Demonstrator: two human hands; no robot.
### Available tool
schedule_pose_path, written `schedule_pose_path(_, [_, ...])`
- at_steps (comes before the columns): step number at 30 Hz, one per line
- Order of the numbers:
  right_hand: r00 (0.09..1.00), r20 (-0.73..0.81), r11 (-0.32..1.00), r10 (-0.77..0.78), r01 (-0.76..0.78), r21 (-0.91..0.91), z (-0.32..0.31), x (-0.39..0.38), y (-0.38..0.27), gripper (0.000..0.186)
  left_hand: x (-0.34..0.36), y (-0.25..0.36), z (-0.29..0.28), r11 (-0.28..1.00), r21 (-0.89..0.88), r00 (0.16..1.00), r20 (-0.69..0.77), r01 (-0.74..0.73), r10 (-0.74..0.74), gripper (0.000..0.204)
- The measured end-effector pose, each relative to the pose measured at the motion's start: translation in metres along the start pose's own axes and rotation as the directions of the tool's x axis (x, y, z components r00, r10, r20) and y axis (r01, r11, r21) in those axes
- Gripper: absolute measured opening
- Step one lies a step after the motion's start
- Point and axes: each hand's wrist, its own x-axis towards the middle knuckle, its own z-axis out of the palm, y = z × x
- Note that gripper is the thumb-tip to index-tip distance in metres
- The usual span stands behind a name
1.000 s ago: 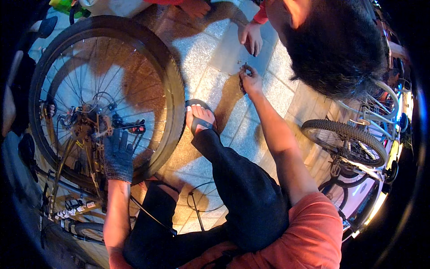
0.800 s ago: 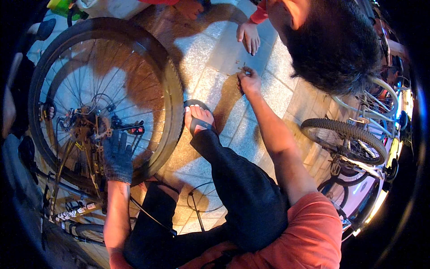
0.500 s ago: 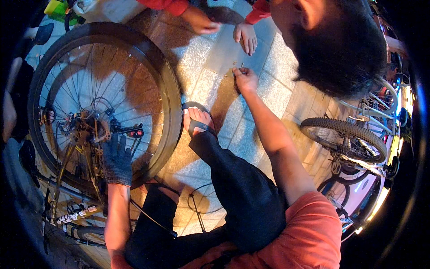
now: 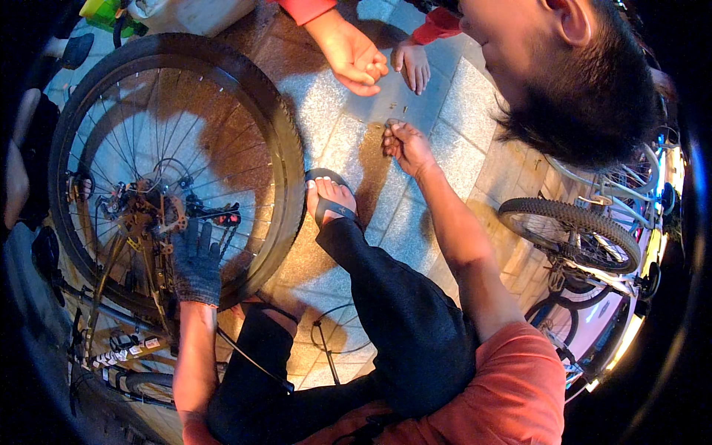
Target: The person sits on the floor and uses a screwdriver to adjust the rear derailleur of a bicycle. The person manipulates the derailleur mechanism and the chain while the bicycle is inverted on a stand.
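My left hand point(image 4: 194, 263), in a dark knitted glove, lies with fingers stretched out against the hub and brake rotor point(image 4: 170, 215) of an upturned bicycle wheel point(image 4: 279, 141). My bare right hand point(image 4: 404, 144) is low over the floor tiles, fingers curled and pinched on something too small to make out. Just beyond its fingertips lie small metal bits point(image 4: 393, 106). A person point(image 4: 571, 89) leans in from the top right; their red-sleeved hands are above mine, one loosely curled point(image 4: 356, 65), the other hanging with fingers down point(image 4: 414, 68).
More bicycles point(image 4: 578, 230) stand along the right side. A loose cable point(image 4: 326, 341) loops on the tiles between my legs, near my sandalled foot point(image 4: 330, 196). A pale container point(image 4: 185, 15) and a green-yellow object point(image 4: 96, 18) are at the top left, dark shapes point(image 4: 30, 170) at the far left.
The other person's curled hand has come down and forward toward my right hand, and their head has shifted right. My right hand has moved slightly left and down; my left hand stays at the hub.
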Motion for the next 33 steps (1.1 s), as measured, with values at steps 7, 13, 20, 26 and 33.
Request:
schedule_pose_path(7, [1.0, 0.028, 1.0, -0.012, 0.012, 0.016, 0.012, -0.013, -0.005, 0.017, 0.003, -0.003, -0.007, 1.0, 0.018, 1.0, 0.023, -0.021, 0.021, 0.054])
schedule_pose_path(13, [1.0, 0.008, 1.0, -0.013, 0.013, 0.0, 0.017, -0.014, -0.006, 0.018, 0.004, -0.002, -0.009, 1.0, 0.011, 0.999, 0.034, -0.019, 0.019, 0.054])
schedule_pose_path(20, [0.924, -0.305, 0.856, -0.231, 0.044, -0.515, 0.007, 0.005, 0.007, 0.019, -0.006, 0.0, 0.006, 0.999, -0.03, 1.0, -0.024, -0.016, 0.015, 0.053])
schedule_pose_path(26, [0.748, -0.253, 0.487, -0.614, 0.106, -0.867, -0.009, 0.028, 0.01, 0.035, -0.004, 0.0, 0.003, 1.0, -0.002, 1.0, -0.003, -0.019, 0.019, 0.053])
schedule_pose_path(33, [0.75, -0.27, 0.354, -0.604, -0.051, -0.934, 0.037, 0.03, -0.021, 0.034, -0.001, 0.001, 0.0, 1.0, -0.019, 1.0, 0.004, 0.003, -0.003, 0.054])
